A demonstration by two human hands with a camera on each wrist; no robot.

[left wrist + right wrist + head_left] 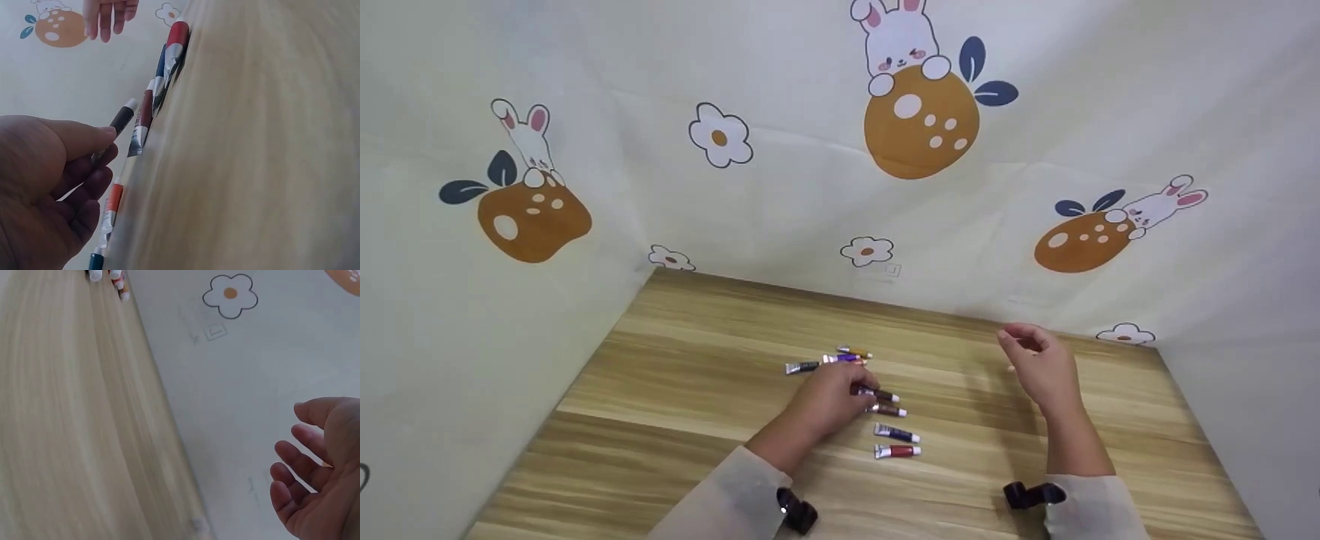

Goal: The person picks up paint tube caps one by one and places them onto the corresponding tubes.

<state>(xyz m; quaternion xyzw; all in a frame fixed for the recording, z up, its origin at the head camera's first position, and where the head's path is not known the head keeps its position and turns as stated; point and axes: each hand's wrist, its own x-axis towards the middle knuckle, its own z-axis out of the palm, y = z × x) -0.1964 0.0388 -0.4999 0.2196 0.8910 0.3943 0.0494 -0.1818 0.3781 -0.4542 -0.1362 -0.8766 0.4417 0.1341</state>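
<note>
A: Where is the dark tube point(120, 121) you picked?

B: Your left hand point(829, 401) pinches its tail end between thumb and fingers point(100, 157). Its white cap pokes out past your fingertips.

A: What does it look like?

B: Small and thin, dark brown, with a white cap. The brown tube point(142, 117) lies just beside it on the table point(675, 420), then the blue tube point(895, 433) and the red tube point(897, 451).

A: And your right hand point(1039, 365)?

B: It hangs over the table, well apart from the tubes, fingers loosely bent, holding nothing.
</note>
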